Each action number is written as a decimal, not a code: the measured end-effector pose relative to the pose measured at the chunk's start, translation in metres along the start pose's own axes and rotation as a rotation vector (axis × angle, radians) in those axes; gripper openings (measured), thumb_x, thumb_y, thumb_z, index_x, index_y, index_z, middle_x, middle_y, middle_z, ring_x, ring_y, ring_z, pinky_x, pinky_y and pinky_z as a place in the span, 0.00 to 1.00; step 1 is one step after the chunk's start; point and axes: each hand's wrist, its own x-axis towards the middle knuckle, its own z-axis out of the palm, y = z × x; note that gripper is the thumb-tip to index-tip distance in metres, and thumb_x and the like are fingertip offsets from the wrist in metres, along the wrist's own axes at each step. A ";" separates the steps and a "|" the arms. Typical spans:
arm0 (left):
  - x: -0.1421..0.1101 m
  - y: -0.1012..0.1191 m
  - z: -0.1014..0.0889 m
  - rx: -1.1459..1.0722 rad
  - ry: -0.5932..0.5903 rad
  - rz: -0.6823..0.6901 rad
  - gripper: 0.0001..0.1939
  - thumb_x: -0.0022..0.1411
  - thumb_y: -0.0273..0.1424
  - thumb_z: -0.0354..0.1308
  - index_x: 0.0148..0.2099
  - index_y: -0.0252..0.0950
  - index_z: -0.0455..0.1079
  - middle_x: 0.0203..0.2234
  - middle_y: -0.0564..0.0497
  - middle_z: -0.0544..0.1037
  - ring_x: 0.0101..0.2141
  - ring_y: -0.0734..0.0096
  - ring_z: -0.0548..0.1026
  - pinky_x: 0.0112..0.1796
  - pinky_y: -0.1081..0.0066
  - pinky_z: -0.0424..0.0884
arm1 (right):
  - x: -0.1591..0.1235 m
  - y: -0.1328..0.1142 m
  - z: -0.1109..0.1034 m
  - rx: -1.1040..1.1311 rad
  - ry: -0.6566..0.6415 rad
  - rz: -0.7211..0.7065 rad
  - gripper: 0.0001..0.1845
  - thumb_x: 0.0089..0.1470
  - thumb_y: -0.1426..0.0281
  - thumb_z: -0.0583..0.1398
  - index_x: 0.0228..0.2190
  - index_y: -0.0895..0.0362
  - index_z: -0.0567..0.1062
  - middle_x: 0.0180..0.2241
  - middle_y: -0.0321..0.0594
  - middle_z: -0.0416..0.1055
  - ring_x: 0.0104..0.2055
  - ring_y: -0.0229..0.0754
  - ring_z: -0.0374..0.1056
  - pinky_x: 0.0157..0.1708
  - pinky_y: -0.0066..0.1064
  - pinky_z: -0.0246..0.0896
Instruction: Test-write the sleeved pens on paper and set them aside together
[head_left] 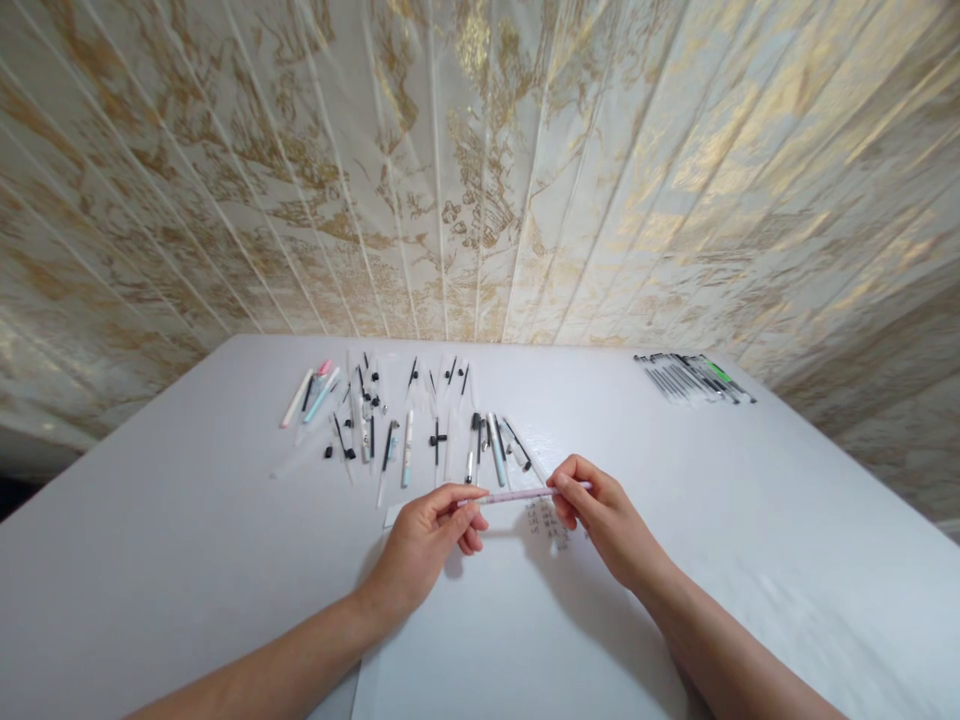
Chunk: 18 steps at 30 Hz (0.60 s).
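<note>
A slim pale pink pen (517, 494) lies level between my two hands, above the top of a white sheet of paper (465, 630). My left hand (439, 525) pinches its left end between thumb and fingers. Round the other end my right hand (589, 505) has thumb and fingertips closed. Dark handwritten marks (544, 522) show on the paper just below the pen. Whether the pen is in one piece at the left fingers is too small to tell.
Beyond my hands, several pen parts (439, 440), black, clear and pale, lie spread over the white table (180, 500). Pink, white and blue pens (309, 393) sit at the far left. A row of dark-tipped clear pens (694, 378) lies far right. A gold-patterned curtain (465, 200) hangs behind.
</note>
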 end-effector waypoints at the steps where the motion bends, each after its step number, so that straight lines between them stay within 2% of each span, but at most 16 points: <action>1: 0.000 0.000 0.000 0.001 0.005 -0.002 0.13 0.61 0.36 0.56 0.43 0.34 0.74 0.26 0.52 0.76 0.24 0.73 0.74 0.29 0.71 0.70 | 0.000 0.001 0.000 0.000 -0.004 -0.003 0.15 0.59 0.59 0.58 0.27 0.56 0.66 0.19 0.30 0.63 0.21 0.32 0.55 0.23 0.26 0.47; 6: 0.000 0.002 -0.003 0.011 0.000 -0.008 0.14 0.59 0.38 0.57 0.43 0.34 0.74 0.25 0.52 0.77 0.25 0.71 0.75 0.29 0.71 0.72 | 0.001 0.003 0.007 0.012 0.037 -0.007 0.15 0.58 0.59 0.58 0.26 0.57 0.66 0.19 0.30 0.62 0.22 0.33 0.55 0.24 0.26 0.48; 10: 0.003 -0.005 -0.006 0.079 0.065 -0.018 0.17 0.57 0.43 0.59 0.42 0.35 0.74 0.26 0.51 0.79 0.25 0.70 0.74 0.29 0.71 0.72 | 0.003 0.002 0.011 0.071 0.040 -0.021 0.15 0.55 0.58 0.60 0.26 0.57 0.66 0.18 0.29 0.62 0.20 0.32 0.56 0.23 0.25 0.50; 14: 0.016 -0.017 -0.009 0.061 0.107 0.011 0.20 0.54 0.48 0.61 0.41 0.37 0.72 0.24 0.52 0.78 0.23 0.70 0.73 0.27 0.72 0.72 | 0.007 -0.004 0.005 0.079 -0.057 -0.015 0.14 0.53 0.59 0.61 0.28 0.58 0.69 0.19 0.31 0.64 0.20 0.32 0.58 0.24 0.25 0.54; 18: 0.021 -0.023 -0.009 -0.025 0.129 0.021 0.24 0.50 0.50 0.64 0.40 0.36 0.72 0.23 0.52 0.79 0.22 0.70 0.73 0.24 0.73 0.72 | 0.001 -0.012 -0.005 -0.084 -0.251 0.011 0.08 0.53 0.67 0.60 0.35 0.59 0.74 0.24 0.33 0.68 0.24 0.32 0.62 0.26 0.24 0.58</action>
